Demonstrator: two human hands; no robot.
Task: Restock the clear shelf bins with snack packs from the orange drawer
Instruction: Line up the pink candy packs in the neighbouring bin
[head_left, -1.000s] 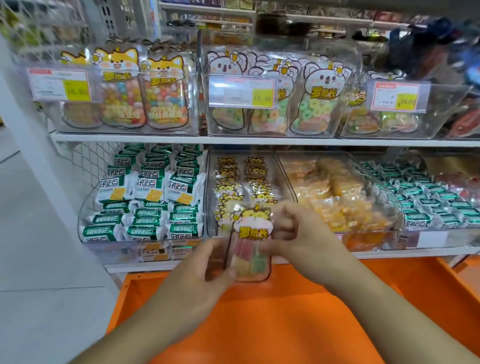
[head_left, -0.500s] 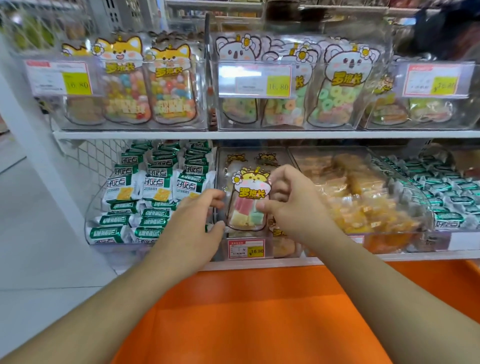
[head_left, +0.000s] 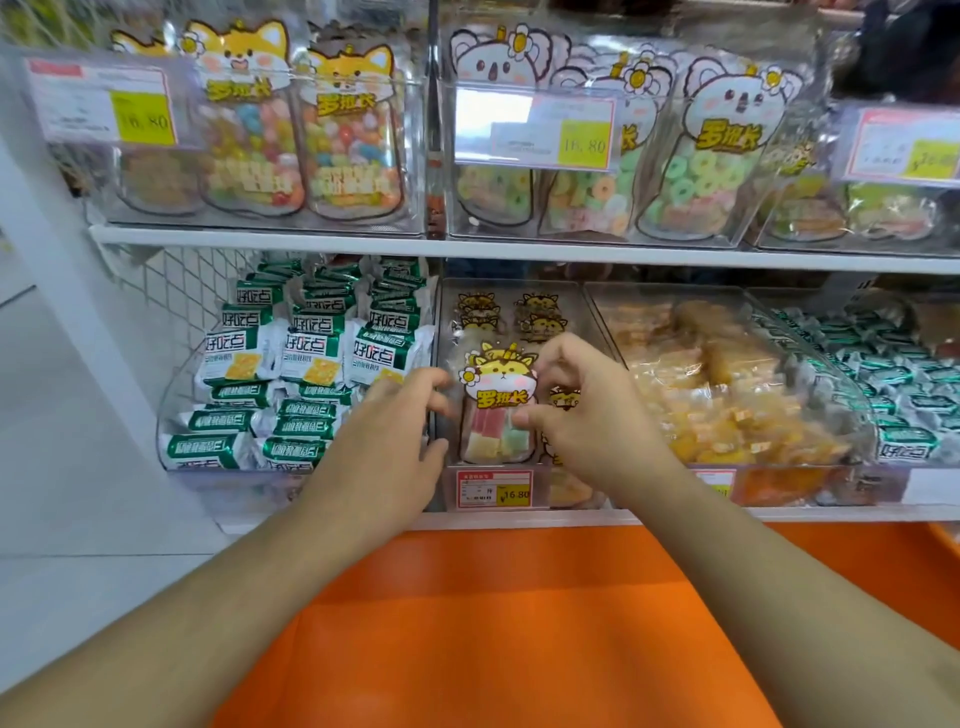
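A snack pack (head_left: 496, 410) with a cartoon cat top and pastel jelly cubes stands upright at the front of the middle clear bin (head_left: 511, 289) on the lower shelf. Several packs of the same kind lie behind it. My right hand (head_left: 592, 415) pinches the pack's right edge between thumb and fingers. My left hand (head_left: 384, 447) hovers at the pack's left side, by the bin's wall, fingers spread and holding nothing. The orange drawer (head_left: 519, 623) lies below my forearms; the part in view shows no packs.
Left of the middle bin is a bin of green-and-white cracker packs (head_left: 311, 364). On its right sit yellow pastries (head_left: 727, 395), then teal packs (head_left: 893, 384). The upper shelf (head_left: 519, 249) carries bins of candy bags (head_left: 260, 135). A price tag (head_left: 493, 488) hangs on the bin's front.
Both hands lifted the pack from above the drawer up into the middle bin. My left hand has come off the pack and spread its fingers; the right still pinches it.
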